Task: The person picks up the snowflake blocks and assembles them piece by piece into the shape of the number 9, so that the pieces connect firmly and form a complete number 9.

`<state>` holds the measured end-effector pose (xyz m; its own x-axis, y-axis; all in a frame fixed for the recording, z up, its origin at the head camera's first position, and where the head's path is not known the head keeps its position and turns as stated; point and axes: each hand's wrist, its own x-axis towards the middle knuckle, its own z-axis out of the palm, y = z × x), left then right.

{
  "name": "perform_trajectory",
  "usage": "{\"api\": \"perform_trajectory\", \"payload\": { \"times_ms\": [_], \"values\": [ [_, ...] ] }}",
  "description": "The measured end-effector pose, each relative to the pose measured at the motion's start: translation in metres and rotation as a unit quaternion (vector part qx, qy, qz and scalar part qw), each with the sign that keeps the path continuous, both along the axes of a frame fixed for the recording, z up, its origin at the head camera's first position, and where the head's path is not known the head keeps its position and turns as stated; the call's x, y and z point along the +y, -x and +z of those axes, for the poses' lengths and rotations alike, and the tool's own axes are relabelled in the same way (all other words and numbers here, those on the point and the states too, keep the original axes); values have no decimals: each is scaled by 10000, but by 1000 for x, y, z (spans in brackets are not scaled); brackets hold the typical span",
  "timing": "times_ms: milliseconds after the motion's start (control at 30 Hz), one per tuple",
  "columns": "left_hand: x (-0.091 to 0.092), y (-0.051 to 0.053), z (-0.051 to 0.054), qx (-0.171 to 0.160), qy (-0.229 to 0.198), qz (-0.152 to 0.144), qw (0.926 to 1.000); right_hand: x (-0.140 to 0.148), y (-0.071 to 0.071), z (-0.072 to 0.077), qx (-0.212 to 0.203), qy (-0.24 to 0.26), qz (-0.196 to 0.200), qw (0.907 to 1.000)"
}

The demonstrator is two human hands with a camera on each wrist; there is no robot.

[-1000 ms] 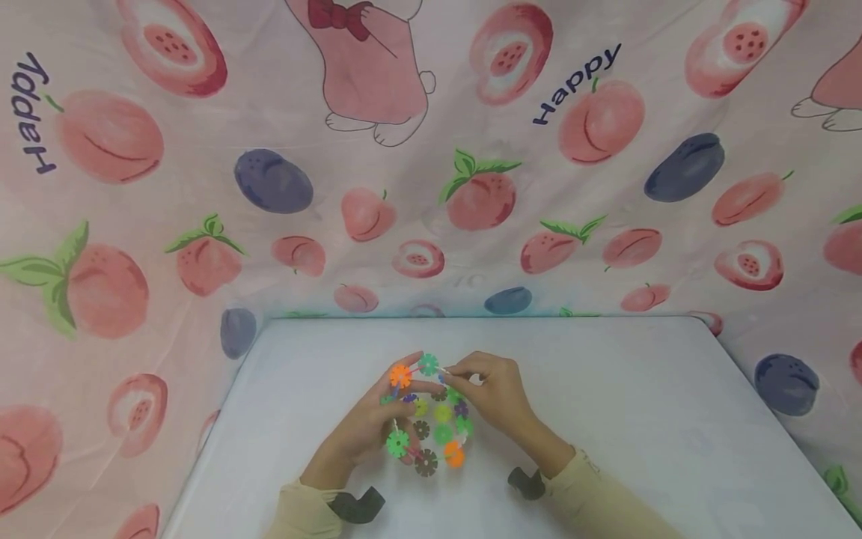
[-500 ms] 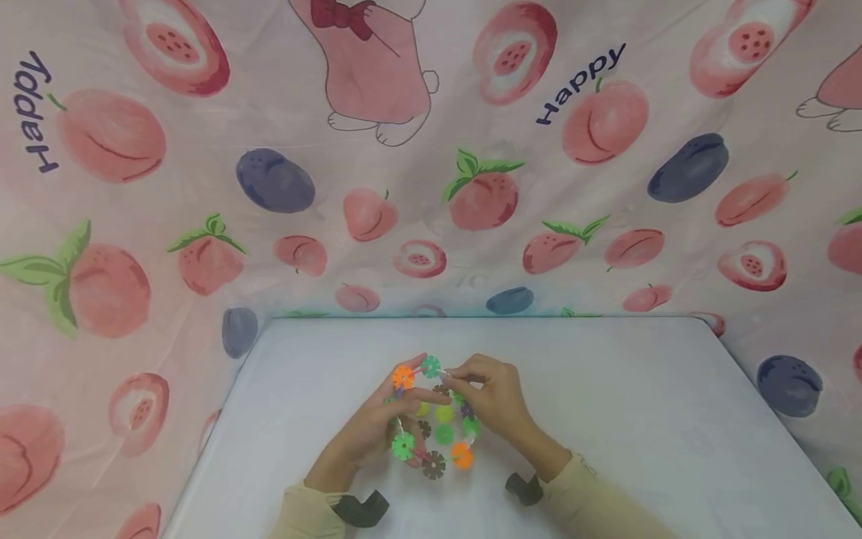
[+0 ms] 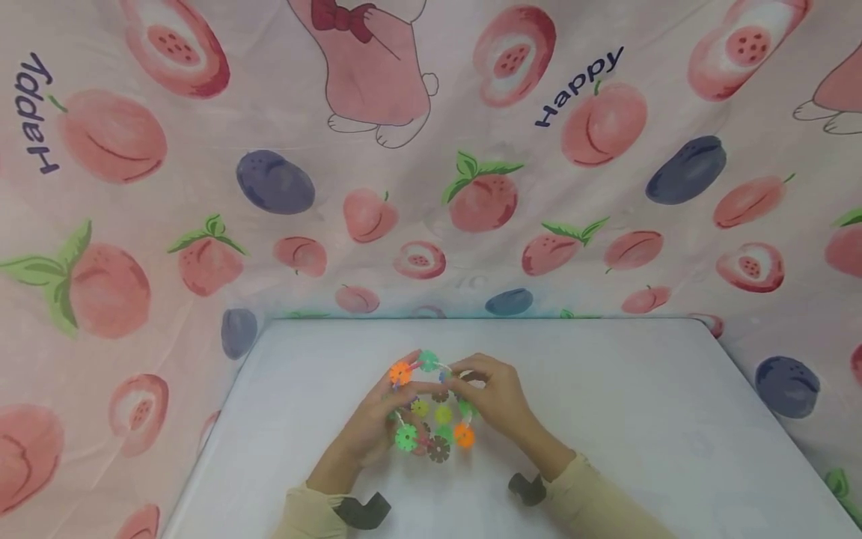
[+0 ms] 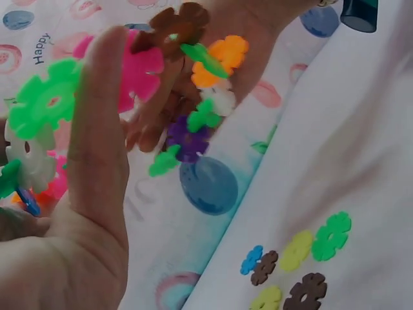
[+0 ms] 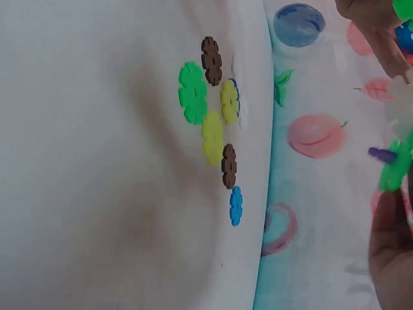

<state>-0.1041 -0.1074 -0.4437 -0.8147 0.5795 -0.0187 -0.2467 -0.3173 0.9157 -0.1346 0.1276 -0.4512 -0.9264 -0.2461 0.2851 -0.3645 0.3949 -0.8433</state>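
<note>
A chain of coloured notched discs (image 3: 406, 437) (image 4: 44, 98) hangs in a loop between the hands in the head view. My left hand (image 3: 369, 423) (image 4: 90, 213) grips its left side, with one finger stretched across the loop. At the loop's upper right, my right hand (image 3: 497, 391) pinches a piece beside a white disc and a blue one, its fingertips partly hiding them. An orange disc (image 3: 465, 435) and a brown disc (image 3: 438, 449) are low on the loop. In the left wrist view a purple disc (image 4: 188, 139) joins green ones.
Loose discs lie on the white table (image 3: 606, 419), beneath the loop in the head view: yellow (image 4: 296, 250), green (image 5: 193, 93), brown (image 5: 211, 61) and blue (image 5: 236, 206), with white ones beside them. A fruit-patterned cloth (image 3: 417, 172) stands behind the table's back edge.
The loop's lower part has risen and tilted, so its brown and orange discs sit higher in the head view. Both hands have barely moved and keep their hold.
</note>
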Motion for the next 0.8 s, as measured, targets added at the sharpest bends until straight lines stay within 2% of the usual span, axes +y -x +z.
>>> {"api": "perform_trajectory", "payload": {
  "times_ms": [100, 200, 300, 367, 533, 700, 800],
  "values": [
    [-2, 0, 2, -252, -9, 208, 9995, 5, 1, 1, -943, -62, -32, 9955],
    [-4, 1, 3, -367, -4, 304, 9989, 8, 4, 1, -2007, 215, 100, 9794],
    [-4, 1, 3, -411, -4, 358, 9985, 11, 6, 1, -2646, 596, 178, 9624],
    [-5, 2, 1, -462, -4, 420, 9981, 12, 8, 1, -2778, 811, 164, 9571],
    [-7, 3, -3, -280, 61, 563, 9980, 14, 9, 5, -2727, 1095, 83, 9558],
    [-10, 3, -6, 158, -94, 343, 9992, 14, 7, 7, -2660, 1141, 148, 9571],
    [-10, 2, -6, 231, -137, 269, 9993, 14, 6, 7, -2623, 1160, 232, 9577]
  ]
}}
